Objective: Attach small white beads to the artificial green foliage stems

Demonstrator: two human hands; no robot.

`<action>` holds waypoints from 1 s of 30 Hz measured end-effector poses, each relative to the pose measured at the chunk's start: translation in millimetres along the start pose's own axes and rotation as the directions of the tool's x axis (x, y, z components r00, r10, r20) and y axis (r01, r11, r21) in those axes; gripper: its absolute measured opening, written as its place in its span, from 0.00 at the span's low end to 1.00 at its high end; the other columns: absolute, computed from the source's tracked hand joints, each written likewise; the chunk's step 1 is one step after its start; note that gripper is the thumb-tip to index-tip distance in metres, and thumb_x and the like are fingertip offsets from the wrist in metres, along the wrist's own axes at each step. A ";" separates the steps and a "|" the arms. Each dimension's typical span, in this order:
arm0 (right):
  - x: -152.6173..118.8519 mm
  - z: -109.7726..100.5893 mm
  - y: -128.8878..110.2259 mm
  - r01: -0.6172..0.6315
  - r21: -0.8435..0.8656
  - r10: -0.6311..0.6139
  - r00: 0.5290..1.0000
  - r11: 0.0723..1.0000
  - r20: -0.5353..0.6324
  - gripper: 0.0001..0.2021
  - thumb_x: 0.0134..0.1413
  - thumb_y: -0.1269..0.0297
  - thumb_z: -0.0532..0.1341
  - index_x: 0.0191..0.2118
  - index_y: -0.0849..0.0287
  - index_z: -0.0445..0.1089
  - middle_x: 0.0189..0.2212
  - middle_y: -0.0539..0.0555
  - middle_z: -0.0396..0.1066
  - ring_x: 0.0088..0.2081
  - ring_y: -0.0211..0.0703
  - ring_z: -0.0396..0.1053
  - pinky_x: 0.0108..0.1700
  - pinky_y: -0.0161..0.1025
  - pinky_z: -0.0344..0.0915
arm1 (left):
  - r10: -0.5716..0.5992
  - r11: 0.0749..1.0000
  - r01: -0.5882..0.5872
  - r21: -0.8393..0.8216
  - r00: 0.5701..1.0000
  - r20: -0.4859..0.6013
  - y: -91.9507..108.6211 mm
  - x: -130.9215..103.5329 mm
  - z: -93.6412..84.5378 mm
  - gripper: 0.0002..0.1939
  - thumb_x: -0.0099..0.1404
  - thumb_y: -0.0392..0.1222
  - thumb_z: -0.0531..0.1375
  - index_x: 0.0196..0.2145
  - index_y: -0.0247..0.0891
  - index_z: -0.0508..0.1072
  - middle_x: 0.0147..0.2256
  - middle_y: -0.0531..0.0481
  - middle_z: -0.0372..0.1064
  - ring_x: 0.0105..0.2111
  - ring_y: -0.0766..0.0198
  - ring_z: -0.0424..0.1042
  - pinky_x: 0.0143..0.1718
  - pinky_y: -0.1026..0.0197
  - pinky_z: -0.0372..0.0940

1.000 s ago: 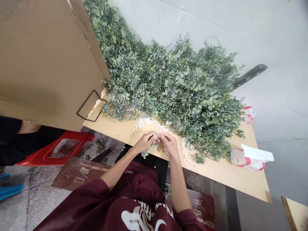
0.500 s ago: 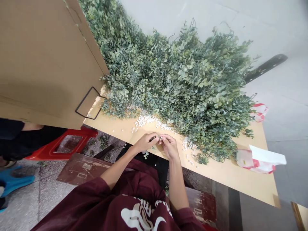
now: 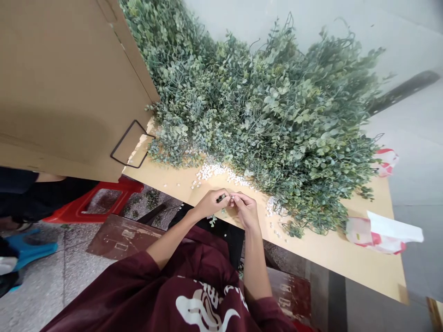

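My left hand (image 3: 212,203) is closed on a small green sprig (image 3: 212,221), whose leaves hang below the fingers. Its fingertips meet those of my right hand (image 3: 245,208), which pinches a tiny white piece (image 3: 233,197) against the sprig's end. Both hands are over the front edge of the tan table (image 3: 332,249). Just behind them lie scattered small white pieces (image 3: 211,171). A large heap of leafy green artificial stems (image 3: 263,110) covers the back of the table.
A big cardboard box (image 3: 62,83) stands at the left, beside a black wire frame (image 3: 129,144). Red-and-white plastic packaging (image 3: 377,234) lies at the right. Below left are a red stool (image 3: 104,203), a blue stool (image 3: 31,249) and part of another person (image 3: 48,193).
The view has shifted slightly, so the heap and packaging appear further right. My hands stay together at the table edge, with fingers only slightly moved.
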State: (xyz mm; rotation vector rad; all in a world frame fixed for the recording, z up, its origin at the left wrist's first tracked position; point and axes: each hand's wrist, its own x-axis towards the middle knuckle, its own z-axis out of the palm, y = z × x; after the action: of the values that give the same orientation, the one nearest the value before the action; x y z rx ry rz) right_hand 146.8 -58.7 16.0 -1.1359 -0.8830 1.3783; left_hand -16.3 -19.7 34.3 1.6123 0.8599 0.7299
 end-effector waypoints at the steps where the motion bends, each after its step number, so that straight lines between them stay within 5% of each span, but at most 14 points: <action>1: -0.1 0.0 -0.4 0.000 -0.003 0.000 1.000 1.000 -0.003 0.08 0.52 0.60 0.66 0.37 0.56 0.79 0.27 0.50 0.70 0.28 0.37 0.66 0.35 0.38 0.65 | 0.000 1.000 0.000 0.005 1.000 0.001 -0.1 0.0 -0.1 0.12 0.66 0.43 0.53 0.31 0.34 0.71 0.28 0.52 0.71 0.27 0.69 0.66 0.31 0.68 0.60; 23: -1.4 1.7 0.3 -0.064 0.022 0.065 0.997 0.998 -0.035 0.10 0.48 0.58 0.68 0.31 0.58 0.70 0.23 0.48 0.69 0.24 0.35 0.64 0.31 0.35 0.63 | -0.028 0.999 0.026 0.040 0.998 0.054 1.3 1.7 -1.4 0.13 0.65 0.43 0.53 0.29 0.34 0.71 0.27 0.54 0.70 0.26 0.70 0.64 0.29 0.69 0.57; 30: -1.2 18.3 5.5 -0.019 0.039 0.026 0.985 0.999 -0.173 0.14 0.48 0.53 0.67 0.28 0.56 0.67 0.21 0.46 0.63 0.23 0.35 0.59 0.29 0.35 0.61 | -0.024 0.999 0.025 -0.027 0.999 0.038 -0.1 2.3 1.4 0.14 0.67 0.45 0.52 0.31 0.34 0.70 0.29 0.51 0.72 0.29 0.67 0.68 0.33 0.67 0.61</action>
State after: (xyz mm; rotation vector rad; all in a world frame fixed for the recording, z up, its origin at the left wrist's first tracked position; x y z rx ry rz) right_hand 127.7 -58.9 15.8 -1.2201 -0.7188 1.2876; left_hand -13.9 -18.5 33.9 1.5843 0.8376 0.6895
